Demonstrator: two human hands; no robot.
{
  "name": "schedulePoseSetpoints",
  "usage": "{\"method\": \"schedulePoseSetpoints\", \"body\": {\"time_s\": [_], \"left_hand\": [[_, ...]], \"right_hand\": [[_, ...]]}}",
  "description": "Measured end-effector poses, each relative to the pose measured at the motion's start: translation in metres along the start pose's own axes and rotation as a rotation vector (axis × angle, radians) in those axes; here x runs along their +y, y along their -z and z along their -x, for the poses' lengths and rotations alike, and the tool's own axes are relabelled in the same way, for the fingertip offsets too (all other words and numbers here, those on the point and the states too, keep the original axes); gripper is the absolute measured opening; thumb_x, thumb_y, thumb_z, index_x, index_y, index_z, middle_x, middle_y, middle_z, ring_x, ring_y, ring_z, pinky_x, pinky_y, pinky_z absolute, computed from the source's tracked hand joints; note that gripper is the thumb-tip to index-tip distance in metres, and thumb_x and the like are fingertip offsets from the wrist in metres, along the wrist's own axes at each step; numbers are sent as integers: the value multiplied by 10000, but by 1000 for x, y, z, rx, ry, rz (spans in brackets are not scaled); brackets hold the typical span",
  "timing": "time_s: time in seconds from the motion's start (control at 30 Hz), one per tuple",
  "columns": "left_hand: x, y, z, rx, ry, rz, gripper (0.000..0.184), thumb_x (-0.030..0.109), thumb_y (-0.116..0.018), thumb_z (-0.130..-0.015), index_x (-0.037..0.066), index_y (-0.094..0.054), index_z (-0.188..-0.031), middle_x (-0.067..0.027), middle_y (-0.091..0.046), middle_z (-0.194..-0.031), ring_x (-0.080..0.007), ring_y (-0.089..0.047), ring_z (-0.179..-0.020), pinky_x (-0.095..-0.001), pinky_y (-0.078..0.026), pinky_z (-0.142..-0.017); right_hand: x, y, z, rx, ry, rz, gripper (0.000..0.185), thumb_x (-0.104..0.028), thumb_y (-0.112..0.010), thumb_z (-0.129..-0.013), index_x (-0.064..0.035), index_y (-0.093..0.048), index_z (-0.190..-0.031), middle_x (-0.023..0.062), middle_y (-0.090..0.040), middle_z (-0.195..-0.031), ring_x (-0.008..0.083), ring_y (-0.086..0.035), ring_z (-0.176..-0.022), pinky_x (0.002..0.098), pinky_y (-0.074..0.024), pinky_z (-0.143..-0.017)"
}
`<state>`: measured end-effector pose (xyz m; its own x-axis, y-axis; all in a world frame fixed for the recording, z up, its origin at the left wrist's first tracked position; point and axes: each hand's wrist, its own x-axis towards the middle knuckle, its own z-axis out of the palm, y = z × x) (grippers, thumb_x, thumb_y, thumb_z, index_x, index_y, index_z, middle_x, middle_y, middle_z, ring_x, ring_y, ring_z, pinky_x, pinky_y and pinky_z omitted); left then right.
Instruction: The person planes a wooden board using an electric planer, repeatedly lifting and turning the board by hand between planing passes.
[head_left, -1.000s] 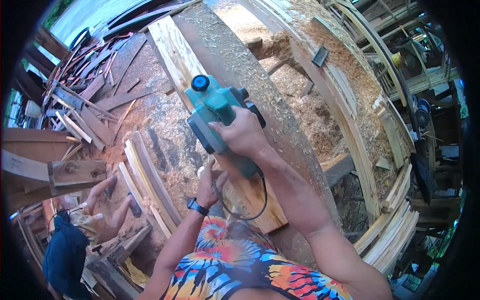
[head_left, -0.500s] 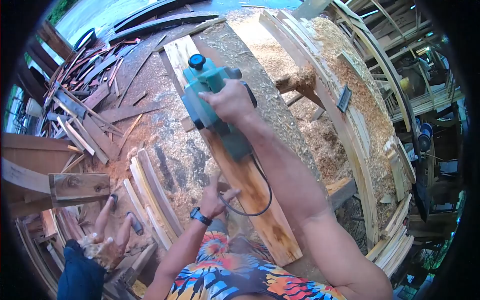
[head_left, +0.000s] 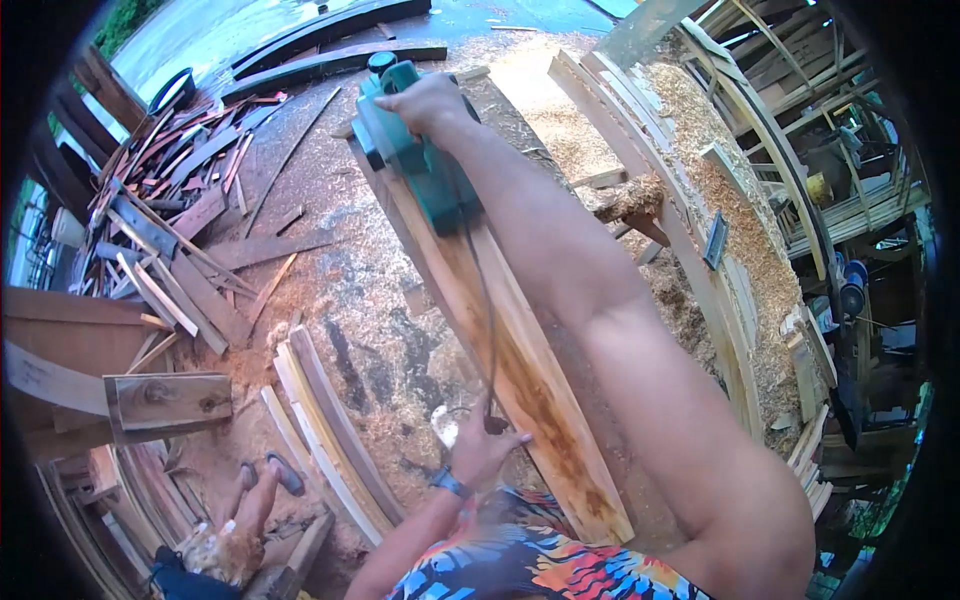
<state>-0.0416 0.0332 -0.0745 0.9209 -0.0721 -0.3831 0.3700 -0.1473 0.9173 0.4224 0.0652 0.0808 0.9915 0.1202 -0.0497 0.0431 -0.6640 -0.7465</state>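
Observation:
My right hand (head_left: 428, 106) is wrapped round the grip of a green electric planer (head_left: 442, 195), which sits on the far end of a long wooden plank (head_left: 535, 405). The plank is pale with a dark brown streak in its grain. From the planer's rear a dark power cord (head_left: 489, 310) runs back along the plank to my left hand (head_left: 482, 448). That hand is closed round the cord at the plank's left edge, with its thumb over the wood. The finger details there are partly hidden.
Curved boards (head_left: 325, 430) lie at the lower left, near another person's feet (head_left: 285, 474). A scrap-wood pile (head_left: 185, 215) covers the left side. To the right runs a long curved beam (head_left: 690, 240) among wood shavings. Dark timbers (head_left: 335, 70) lie at the far end.
The planer has moved forward to the plank's far end with my right hand on it. The cord, looped before, is now drawn nearly straight. My left hand is lower and farther right.

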Motion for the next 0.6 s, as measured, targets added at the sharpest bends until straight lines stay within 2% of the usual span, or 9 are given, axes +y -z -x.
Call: {"method": "schedulePoseSetpoints", "body": {"time_s": [0.07,0.13,0.3,0.4,0.43,0.47,0.5,0.57,0.6], "left_hand": [[10,1,-3,37,18,-17,921,379,-941,-677,-15,-492,-1378,-166,-706,-1012,-290,-705,-913,-406,-578,-801],[28,2,4,118,51,-76,787,291,-945,-680,-8,-557,-1297,-137,-689,-1016,-256,-681,-921,-377,-574,-814],[23,-8,14,246,94,-81,812,394,-963,-643,-55,-553,-1181,-157,-659,-996,-265,-653,-924,-393,-551,-830],[19,-11,16,292,50,-71,808,416,-966,-639,-60,-560,-1151,-167,-657,-1011,-270,-655,-940,-394,-549,-846],[3,-16,16,360,-12,-206,636,402,-945,-687,-52,-627,-998,-116,-653,-901,-227,-636,-825,-357,-536,-762],[-13,-17,17,315,0,-156,581,397,-935,-706,-44,-636,-939,-97,-637,-852,-210,-614,-780,-346,-521,-724],[-24,-14,16,271,9,-107,533,391,-924,-725,-36,-646,-880,-79,-620,-804,-192,-592,-735,-335,-505,-686],[-26,5,28,162,-3,-38,457,361,-878,-798,-17,-636,-713,-38,-526,-648,-148,-491,-601,-323,-416,-555],[-48,14,36,152,-23,-125,480,402,-833,-842,-17,-635,-717,-66,-538,-636,-162,-484,-575,-363,-395,-529]], "right_hand": [[-22,1,-22,10,11,51,593,-532,-861,-729,26,-758,-900,187,-763,-984,266,-753,-909,359,-588,-818],[-16,-21,-69,92,127,-72,525,-486,-877,-754,8,-720,-669,103,-687,-642,187,-673,-586,352,-539,-579],[-7,-33,-93,21,199,-167,514,-431,-884,-776,3,-662,-609,71,-631,-591,154,-584,-501,366,-475,-500],[-1,-9,-15,53,185,-174,476,-394,-878,-789,-2,-663,-624,65,-612,-573,150,-560,-482,361,-461,-484],[2,-6,6,99,242,-105,464,-406,-857,-805,-14,-672,-636,59,-595,-549,150,-555,-473,352,-459,-484],[17,2,36,23,219,-216,438,-420,-836,-820,-26,-697,-690,59,-594,-542,154,-558,-467,345,-463,-486],[24,16,64,-94,151,-182,463,-479,-876,-730,-50,-766,-862,144,-737,-793,223,-707,-698,377,-569,-654],[45,22,128,24,358,-332,386,-412,-833,-810,-41,-768,-889,136,-750,-826,220,-714,-730,379,-563,-672],[65,25,151,-38,312,-350,398,-393,-822,-828,-20,-763,-953,147,-756,-888,227,-720,-785,371,-563,-722]]}}
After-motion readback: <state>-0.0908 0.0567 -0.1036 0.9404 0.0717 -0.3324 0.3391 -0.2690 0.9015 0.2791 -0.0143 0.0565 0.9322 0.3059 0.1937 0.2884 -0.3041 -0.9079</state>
